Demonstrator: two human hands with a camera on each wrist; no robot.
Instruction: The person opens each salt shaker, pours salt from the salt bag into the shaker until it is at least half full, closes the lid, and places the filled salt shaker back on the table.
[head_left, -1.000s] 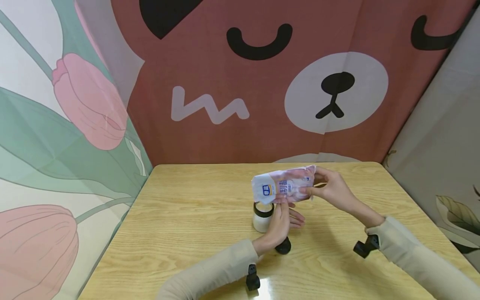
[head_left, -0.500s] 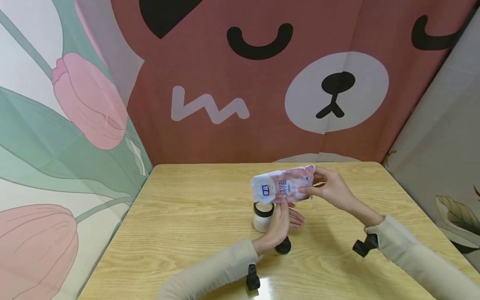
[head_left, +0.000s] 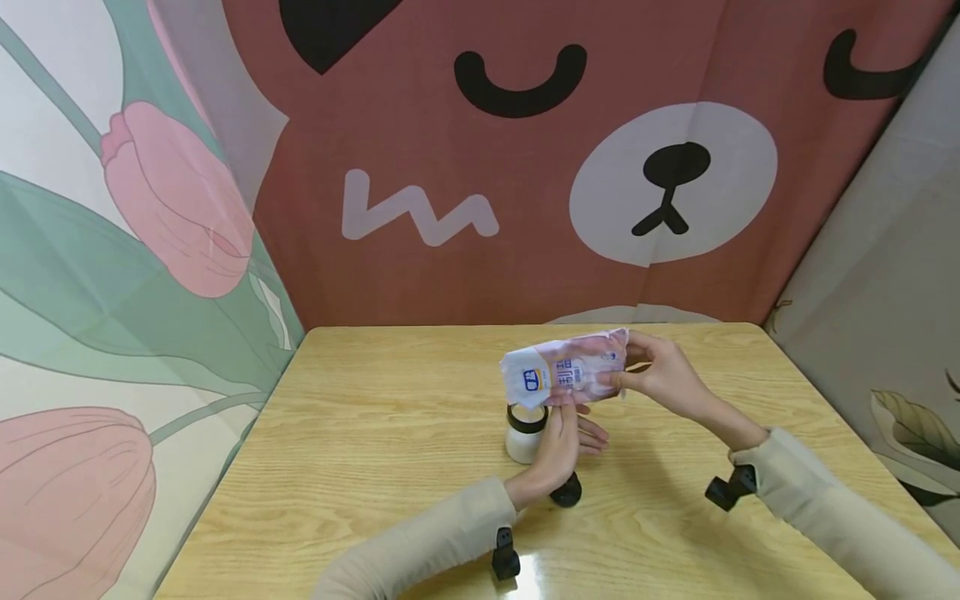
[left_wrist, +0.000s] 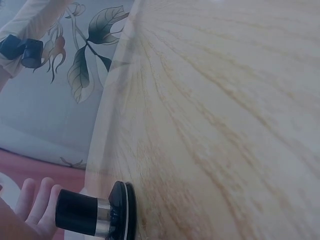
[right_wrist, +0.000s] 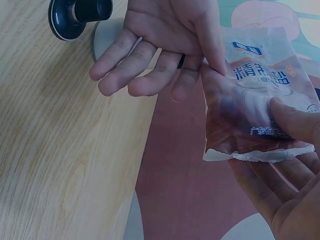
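Observation:
My right hand [head_left: 671, 383] pinches the right end of a pink and white bag of salt [head_left: 562, 368], thumb across its printed front. The bag lies slantwise over a white jar [head_left: 522, 447] with a dark rim, its white left end hiding part of the mouth. Beside the jar is my left hand [head_left: 557, 454]; its fingers [right_wrist: 142, 65] are extended and spread, and its thumb touches the bag's lower edge. A black lid with a knob and silver collar [left_wrist: 102, 217] sits on the table, close to the left hand. No salt is seen falling.
The wooden table [head_left: 375, 433] reaches back to a hanging cloth [head_left: 420, 283] printed with a bear's face. Small black devices [head_left: 506, 554] are strapped over both sleeves. A flowered cloth [head_left: 67, 333] hangs at the left, another at the right.
The bag and right hand have shifted very slightly left and up in the head view. The left hand, jar and lid look the same.

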